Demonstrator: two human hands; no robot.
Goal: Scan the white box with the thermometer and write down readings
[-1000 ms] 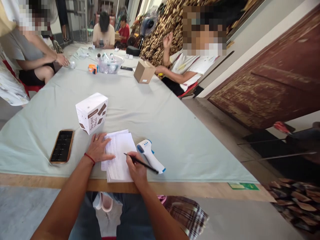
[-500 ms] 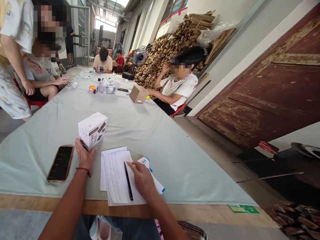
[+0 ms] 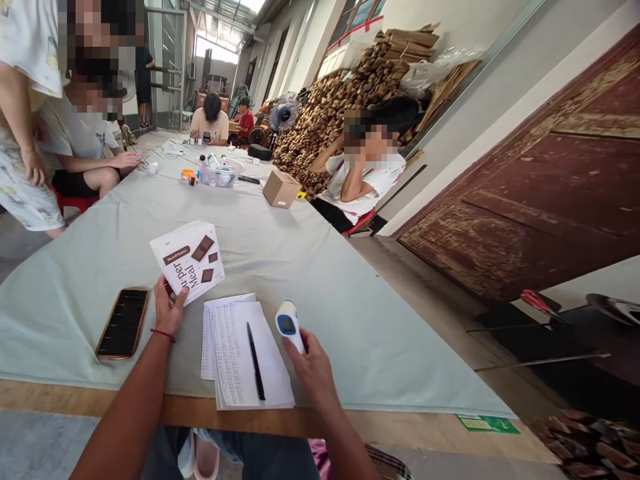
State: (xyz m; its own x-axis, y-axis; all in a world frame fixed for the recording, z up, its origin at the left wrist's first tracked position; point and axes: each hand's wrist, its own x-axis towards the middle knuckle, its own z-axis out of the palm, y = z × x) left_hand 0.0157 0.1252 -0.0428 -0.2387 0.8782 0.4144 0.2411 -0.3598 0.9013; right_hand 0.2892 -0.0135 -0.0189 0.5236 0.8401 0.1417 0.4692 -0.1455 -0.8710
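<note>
While both hands grip, white box [image 3: 189, 261] tilts off the table [image 3: 350, 320].

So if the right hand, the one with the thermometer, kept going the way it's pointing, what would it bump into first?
Probably the tilted white carton with brown squares, held up by the left hand. The right hand aims the white-and-blue infrared thermometer up-left towards it, over the handwritten paper sheets. Depth is unclear, so it might pass beside.

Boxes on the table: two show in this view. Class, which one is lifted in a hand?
The white printed carton, tilted up in the left hand near the black phone. The plain brown cardboard box sits far up the table, untouched.
</note>
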